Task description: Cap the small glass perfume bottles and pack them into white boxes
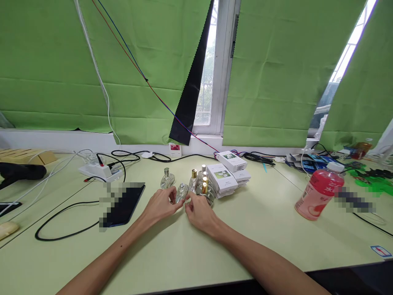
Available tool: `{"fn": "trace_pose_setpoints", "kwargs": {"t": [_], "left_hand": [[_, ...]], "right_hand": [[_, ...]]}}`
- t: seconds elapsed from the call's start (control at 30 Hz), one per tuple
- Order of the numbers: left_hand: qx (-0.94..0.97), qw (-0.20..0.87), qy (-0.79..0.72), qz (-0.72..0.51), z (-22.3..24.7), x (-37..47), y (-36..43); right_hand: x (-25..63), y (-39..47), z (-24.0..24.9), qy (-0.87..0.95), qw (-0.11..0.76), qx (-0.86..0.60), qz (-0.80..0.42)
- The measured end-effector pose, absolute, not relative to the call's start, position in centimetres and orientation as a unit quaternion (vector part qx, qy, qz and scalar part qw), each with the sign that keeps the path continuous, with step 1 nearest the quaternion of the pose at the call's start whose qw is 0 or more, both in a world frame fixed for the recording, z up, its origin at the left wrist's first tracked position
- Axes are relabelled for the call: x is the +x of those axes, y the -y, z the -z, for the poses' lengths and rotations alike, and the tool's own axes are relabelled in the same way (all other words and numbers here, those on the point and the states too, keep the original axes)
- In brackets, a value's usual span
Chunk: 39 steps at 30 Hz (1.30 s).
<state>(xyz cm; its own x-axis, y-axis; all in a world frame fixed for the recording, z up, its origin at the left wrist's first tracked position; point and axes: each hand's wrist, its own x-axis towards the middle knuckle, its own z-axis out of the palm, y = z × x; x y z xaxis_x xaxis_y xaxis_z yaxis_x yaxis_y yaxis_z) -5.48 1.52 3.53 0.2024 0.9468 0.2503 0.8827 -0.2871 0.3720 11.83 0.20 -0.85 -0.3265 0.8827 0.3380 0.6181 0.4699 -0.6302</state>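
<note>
A clear glass perfume bottle [182,192] stands tilted on the table between my two hands, its top bare of any gold cap. My left hand [162,203] grips its left side, with the thumb in front. At its lower right edge are the curled fingertips of my right hand [201,211], closed against the glass. Just behind my right hand several more glass bottles stand close together, among them a gold-capped bottle [193,180]. Another bottle with a greenish cap [167,178] stands behind my left hand. My right hand partly hides the nearest bottles of the group.
Small white boxes [222,180] are stacked right of the bottles. A pink drink bottle [321,190] stands farther right. To the left lie a dark tablet [124,205] with a black cable and a white power strip [102,170]. Cables run along the back edge.
</note>
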Motion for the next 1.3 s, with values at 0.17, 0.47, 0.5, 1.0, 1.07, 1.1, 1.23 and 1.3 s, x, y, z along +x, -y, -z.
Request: {"fn": "trace_pose_setpoints", "kwargs": {"t": [0.17,0.47,0.5,1.0,1.07,1.1,1.23,1.3], "left_hand": [[0.766,0.077,-0.599,-0.218,-3.2,-5.5,-1.6],[0.766,0.036,-0.612,-0.193,-2.8,-6.0,-2.2],[0.770,0.035,-0.608,-0.190,-2.9,-6.0,-2.2],[0.842,0.170,-0.484,-0.169,-4.3,-7.5,-2.2],[0.841,0.180,-0.479,-0.174,-4.3,-7.5,-2.3],[0.842,0.180,-0.477,-0.179,-4.2,-7.5,-2.4],[0.846,0.167,-0.463,-0.204,-3.8,-7.5,-2.6],[0.846,0.170,-0.460,-0.209,-3.5,-7.6,-2.7]], "right_hand": [[11.9,0.0,0.6,0.784,0.335,-0.480,-0.206],[11.8,-0.3,1.2,0.772,0.300,-0.526,-0.194],[11.8,-0.3,1.2,0.769,0.297,-0.531,-0.193],[11.9,0.3,0.8,0.763,0.306,-0.530,-0.208],[11.9,0.4,0.5,0.763,0.310,-0.527,-0.210],[11.9,0.5,0.4,0.763,0.311,-0.527,-0.211],[11.9,0.5,0.1,0.760,0.315,-0.531,-0.204],[11.9,0.4,0.1,0.755,0.318,-0.537,-0.201]]}}
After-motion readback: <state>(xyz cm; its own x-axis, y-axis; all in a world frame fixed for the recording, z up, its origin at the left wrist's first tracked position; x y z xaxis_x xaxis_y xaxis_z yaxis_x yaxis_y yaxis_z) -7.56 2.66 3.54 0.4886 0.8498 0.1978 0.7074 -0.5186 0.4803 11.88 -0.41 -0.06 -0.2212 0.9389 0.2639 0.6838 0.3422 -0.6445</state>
